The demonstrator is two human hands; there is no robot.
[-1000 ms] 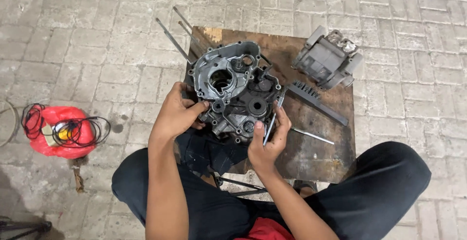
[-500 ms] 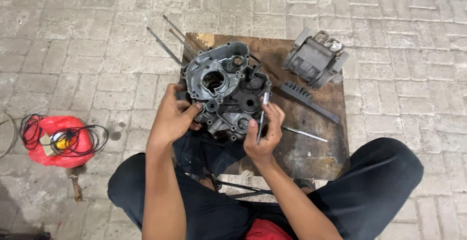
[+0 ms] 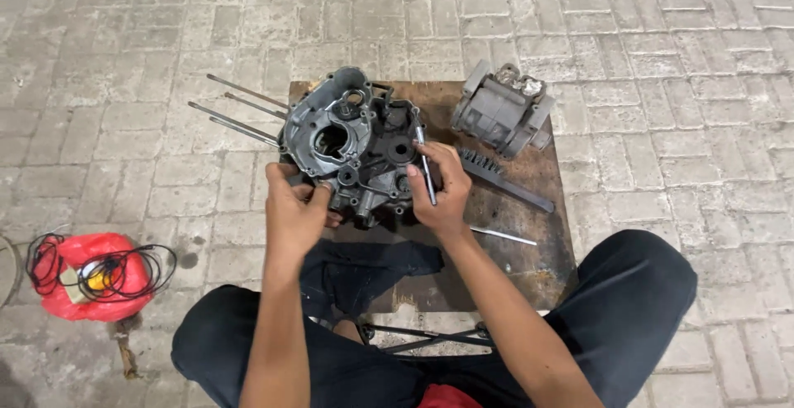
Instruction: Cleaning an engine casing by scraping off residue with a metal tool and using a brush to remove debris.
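You have one engine case (image 3: 356, 139) in front of you, resting on one rusty metal plate (image 3: 529, 251) laid on the brick paving. Four long studs (image 3: 240, 110) stick out from its left side over the bricks. On the same plate lie one engine cylinder (image 3: 503, 110) at the far right, one black brush (image 3: 504, 180) beside it, and one thin metal rod (image 3: 503, 235) nearer you. One dark rag (image 3: 364, 263) hangs off the plate's near edge, and one red bag (image 3: 83, 280) with a coil of black cable on it sits well apart on your left.

The case lies between your hands. Your left hand (image 3: 294, 213) grips its near left edge, fingers curled over the rim. Your right hand (image 3: 442, 193) is closed around a slim tool (image 3: 424, 164), whose tip rests on the case's right side.

Compared with half a second ago, your right hand has shifted up along the case's right side, and the tool now points further away from you.
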